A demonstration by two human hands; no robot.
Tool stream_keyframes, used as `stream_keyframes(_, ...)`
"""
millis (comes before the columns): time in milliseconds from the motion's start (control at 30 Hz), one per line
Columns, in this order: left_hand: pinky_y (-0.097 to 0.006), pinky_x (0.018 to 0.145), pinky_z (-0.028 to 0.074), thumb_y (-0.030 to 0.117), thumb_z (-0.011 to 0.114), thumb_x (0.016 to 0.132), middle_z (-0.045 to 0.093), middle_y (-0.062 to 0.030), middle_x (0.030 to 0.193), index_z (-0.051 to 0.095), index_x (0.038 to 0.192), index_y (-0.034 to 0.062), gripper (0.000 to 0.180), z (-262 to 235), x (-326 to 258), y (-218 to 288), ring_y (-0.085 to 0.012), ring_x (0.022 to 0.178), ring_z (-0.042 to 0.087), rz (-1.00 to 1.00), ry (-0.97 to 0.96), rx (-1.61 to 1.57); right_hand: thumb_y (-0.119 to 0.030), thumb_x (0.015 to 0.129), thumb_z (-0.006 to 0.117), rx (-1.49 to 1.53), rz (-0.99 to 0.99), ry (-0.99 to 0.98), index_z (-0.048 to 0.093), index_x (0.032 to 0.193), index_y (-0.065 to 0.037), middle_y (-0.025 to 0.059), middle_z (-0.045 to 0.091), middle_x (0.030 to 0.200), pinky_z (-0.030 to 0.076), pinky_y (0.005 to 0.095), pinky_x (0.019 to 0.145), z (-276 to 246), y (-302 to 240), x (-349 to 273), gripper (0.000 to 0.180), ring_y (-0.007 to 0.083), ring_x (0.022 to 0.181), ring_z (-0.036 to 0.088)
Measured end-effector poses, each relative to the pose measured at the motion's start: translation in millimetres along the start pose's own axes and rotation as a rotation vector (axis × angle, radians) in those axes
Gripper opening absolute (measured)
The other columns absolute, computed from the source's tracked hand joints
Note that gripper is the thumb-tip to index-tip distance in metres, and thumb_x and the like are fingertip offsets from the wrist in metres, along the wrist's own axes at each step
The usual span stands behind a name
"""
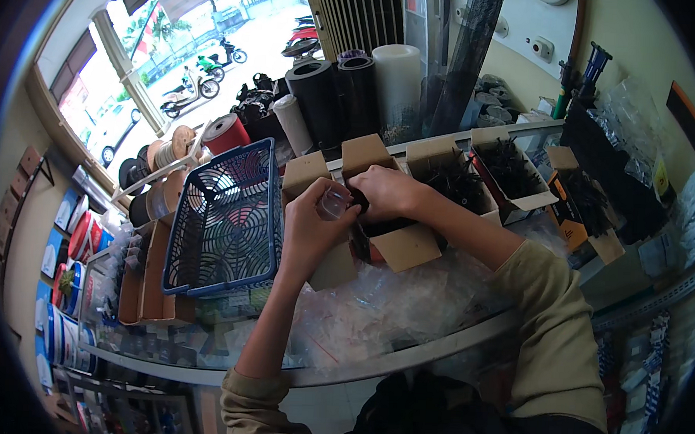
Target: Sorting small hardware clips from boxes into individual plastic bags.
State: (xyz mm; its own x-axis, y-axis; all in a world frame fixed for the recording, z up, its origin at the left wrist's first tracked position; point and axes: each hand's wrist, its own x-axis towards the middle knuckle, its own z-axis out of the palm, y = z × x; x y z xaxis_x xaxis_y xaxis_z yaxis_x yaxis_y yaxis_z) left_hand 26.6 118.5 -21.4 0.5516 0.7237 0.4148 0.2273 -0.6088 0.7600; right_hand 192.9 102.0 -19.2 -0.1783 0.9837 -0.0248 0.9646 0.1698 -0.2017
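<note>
My left hand (310,225) is curled round a small clear plastic bag (334,204), pinching it between thumb and fingers above the open cardboard boxes. Close beside it, my right hand (389,191) dips into the middle cardboard box (405,247). Its fingers bend downward and their tips are hidden, so what they grip cannot be made out. To the right stands a box of dark, thin screw-like pieces (451,183), and past it another box (536,200) holding similar black pieces. Part of a further box (303,168) shows behind my left hand.
A blue plastic basket (275,237) stands left of the boxes on the glass counter (371,377). Loose clear plastic bags (398,304) spread along the near side. Black rolls (310,99) and a white roll (397,83) stand behind. An orange-and-black box (569,215) lies at the right.
</note>
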Motion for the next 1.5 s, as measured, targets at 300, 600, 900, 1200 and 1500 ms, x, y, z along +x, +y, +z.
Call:
stream_keyframes(300,-0.028,0.071,0.05,0.01,0.074,0.069,0.066,-0.0074,0.081,0.061,0.087,0.0019,0.024,0,-1,-2,-0.0144,0.076,0.064,0.039,0.024,0.01,-0.029,0.072,0.068,-0.001,0.029,0.01,0.064,0.101,-0.005,0.0148,0.064,0.104,0.048,0.0376,0.09,0,-3,0,0.038,0.0291,0.102,0.06)
stream_keyframes(600,-0.028,0.07,0.05,0.011,0.074,0.069,0.065,-0.0075,0.08,0.061,0.087,0.0019,0.024,0,-1,-3,-0.0145,0.074,0.063,0.064,0.026,0.009,-0.025,0.068,0.07,-0.039,0.029,0.074,0.065,0.093,-0.006,0.0149,0.065,0.096,0.05,0.0393,0.086,3,-5,0,0.032,0.0301,0.095,0.062)
stream_keyframes(900,-0.022,0.065,0.046,0.01,0.074,0.071,0.064,-0.0026,0.077,0.062,0.088,0.0018,0.023,0,-1,-4,-0.0069,0.072,0.058,0.046,0.007,-0.005,-0.02,0.064,0.072,0.05,0.027,0.192,0.067,0.093,-0.008,0.016,0.066,0.092,0.05,0.0396,0.084,6,-3,-2,0.032,0.0321,0.087,0.064)
stream_keyframes(1200,-0.023,0.069,0.047,0.01,0.073,0.072,0.065,-0.0032,0.079,0.062,0.088,0.0012,0.022,0,0,-3,-0.0078,0.074,0.058,0.007,-0.005,-0.081,-0.014,0.064,0.073,0.196,-0.009,0.237,0.067,0.092,-0.003,0.0185,0.066,0.09,0.051,0.0375,0.083,4,-1,-6,0.031,0.0323,0.088,0.064)
stream_keyframes(1500,-0.023,0.069,0.047,0.012,0.075,0.072,0.065,-0.0035,0.078,0.062,0.087,0.0013,0.023,-1,0,-4,-0.0077,0.073,0.059,0.032,0.013,-0.068,-0.015,0.064,0.074,0.367,-0.038,0.159,0.069,0.082,0.001,0.015,0.067,0.075,0.052,0.0287,0.07,-15,12,-13,0.025,0.0223,0.071,0.066)
